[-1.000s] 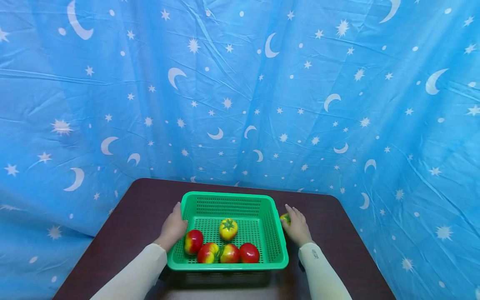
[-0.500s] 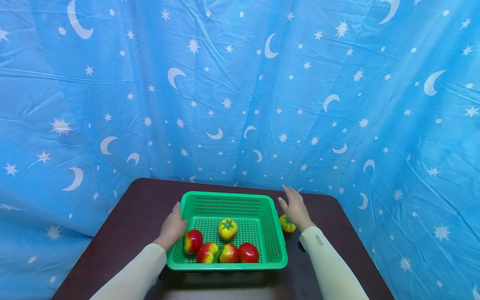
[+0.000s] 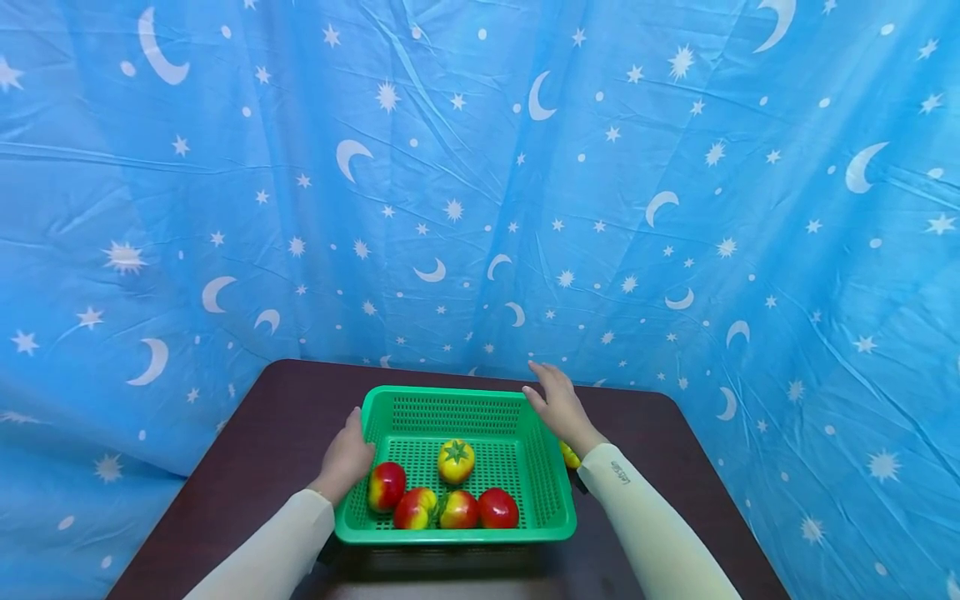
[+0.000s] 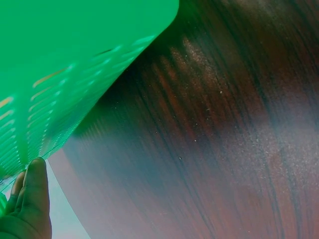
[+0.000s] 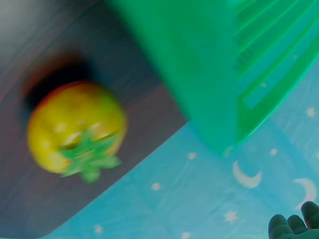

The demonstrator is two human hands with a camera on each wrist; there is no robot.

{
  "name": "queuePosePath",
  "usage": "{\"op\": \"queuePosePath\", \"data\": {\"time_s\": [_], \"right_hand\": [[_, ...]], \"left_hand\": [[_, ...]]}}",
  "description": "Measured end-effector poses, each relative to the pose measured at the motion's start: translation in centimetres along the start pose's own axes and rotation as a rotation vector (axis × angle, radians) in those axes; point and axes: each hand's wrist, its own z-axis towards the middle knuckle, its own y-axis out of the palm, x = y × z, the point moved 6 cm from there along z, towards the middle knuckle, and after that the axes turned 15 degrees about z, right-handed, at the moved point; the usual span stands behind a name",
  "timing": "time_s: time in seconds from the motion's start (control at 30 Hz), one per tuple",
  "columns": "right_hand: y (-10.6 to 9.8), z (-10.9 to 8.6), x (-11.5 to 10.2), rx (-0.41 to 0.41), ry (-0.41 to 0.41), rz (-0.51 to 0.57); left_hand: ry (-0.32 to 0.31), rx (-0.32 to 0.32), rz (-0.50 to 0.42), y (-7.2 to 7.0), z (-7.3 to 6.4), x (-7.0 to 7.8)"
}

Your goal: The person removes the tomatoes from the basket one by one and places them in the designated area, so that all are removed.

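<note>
A green plastic basket [image 3: 455, 535] stands on the dark table. My left hand [image 3: 347, 457] holds its left rim, thumb over the edge; in the left wrist view the fingers [image 4: 36, 186] lie against the outer wall. My right hand [image 3: 561, 407] is above the basket's back right corner, fingers spread and holding nothing. To the right of the basket lies a yellow tomato [image 5: 77, 127] with a green leafy top, partly hidden by the right forearm in the head view. Inside sit a similar yellow tomato [image 3: 456, 462] and several red or red-yellow fruits [image 3: 387, 487], mostly along the front.
The dark wooden table [image 3: 285, 433] has rounded far corners. A blue curtain [image 3: 465, 183] with white moons and stars hangs right behind it and along both sides.
My right hand has let go of the yellow tomato beside the basket, risen away from it and moved left to the basket's back right corner. The left hand has stayed in place.
</note>
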Motion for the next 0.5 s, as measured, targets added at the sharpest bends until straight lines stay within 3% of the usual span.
{"op": "queuePosePath", "data": {"time_s": [0.5], "right_hand": [[3.6, 0.1, -4.2, -0.111, -0.106, -0.003]], "left_hand": [[0.017, 0.013, 0.019, -0.2, -0.2, 0.2]]}}
